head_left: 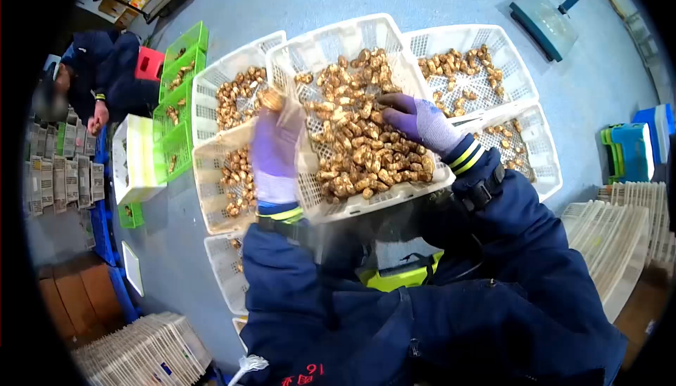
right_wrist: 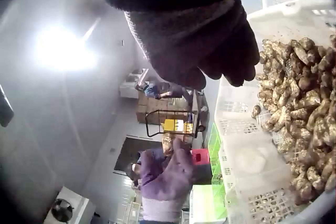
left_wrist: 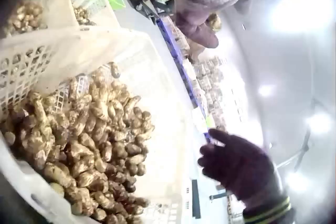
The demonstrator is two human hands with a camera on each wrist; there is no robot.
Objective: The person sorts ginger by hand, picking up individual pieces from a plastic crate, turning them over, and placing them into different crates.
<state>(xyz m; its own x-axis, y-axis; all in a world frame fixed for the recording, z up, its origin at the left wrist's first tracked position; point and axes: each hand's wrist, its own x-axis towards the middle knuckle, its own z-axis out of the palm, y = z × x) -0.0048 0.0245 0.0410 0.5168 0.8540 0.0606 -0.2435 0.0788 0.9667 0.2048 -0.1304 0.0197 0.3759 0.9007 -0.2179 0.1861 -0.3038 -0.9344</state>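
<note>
A white plastic crate [head_left: 355,210] in front of me holds a heap of brown, knobbly mushrooms [head_left: 373,150]. My purple-gloved left hand [head_left: 274,150], blurred in the head view, is raised over the crate's left side. Between its thumb and fingers it pinches one brown mushroom [right_wrist: 167,144], also visible at the glove's fingertips in the left wrist view. My gloved right hand [head_left: 426,122] hovers above the crate's right part, close over the heap. Its fingers [left_wrist: 212,155] are loosely bent, with nothing showing between them.
More white crates with sorted mushrooms stand left [head_left: 232,97] and right [head_left: 468,69]. Farther left are green baskets [head_left: 184,76] and a seated person [head_left: 105,69]. A platform scale [head_left: 542,25] stands at back right; stacked crates [head_left: 609,234] are at lower right.
</note>
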